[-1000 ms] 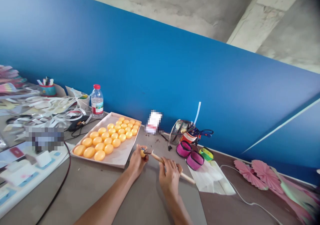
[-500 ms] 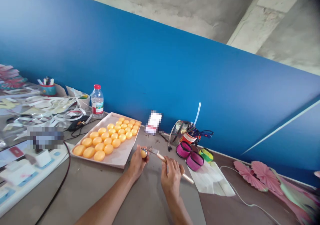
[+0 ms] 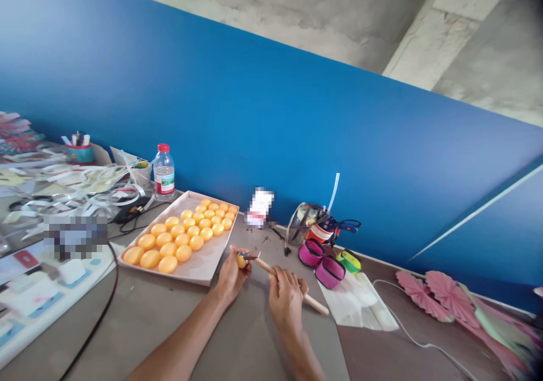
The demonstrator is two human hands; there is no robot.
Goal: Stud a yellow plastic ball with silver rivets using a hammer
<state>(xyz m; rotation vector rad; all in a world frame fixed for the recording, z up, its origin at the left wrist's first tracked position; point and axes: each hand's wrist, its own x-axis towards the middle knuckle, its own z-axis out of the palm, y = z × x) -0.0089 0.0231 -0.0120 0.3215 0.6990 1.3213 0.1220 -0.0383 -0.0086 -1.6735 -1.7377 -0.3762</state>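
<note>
Between the fingertips of my left hand (image 3: pixel 232 275) is a small yellow ball (image 3: pixel 241 262) with a dark, shiny patch on its upper side. My right hand (image 3: pixel 288 296) is closed round a long wooden-handled tool (image 3: pixel 316 303). Its thin, flat head points left and meets the ball or lies right by it; contact is too small to tell. Left of my hands, a shallow white tray (image 3: pixel 201 272) holds rows of glossy yellow-orange balls (image 3: pixel 168 264). My left fingers partly cover the held ball.
A red-capped bottle (image 3: pixel 164 172) stands behind the tray. Two magenta bands (image 3: pixel 330 272) and a green-yellow band (image 3: pixel 349 261) lie to the right, near a white sheet (image 3: pixel 367 304). A power strip (image 3: pixel 55 307) and black cable (image 3: pixel 112 290) are at left; a blue partition (image 3: pixel 237 98) rises behind.
The tool has turned in my right hand, so its flat head now shows thinner, edge-on. Both hands have shifted slightly left in the picture, still holding the ball and tool.
</note>
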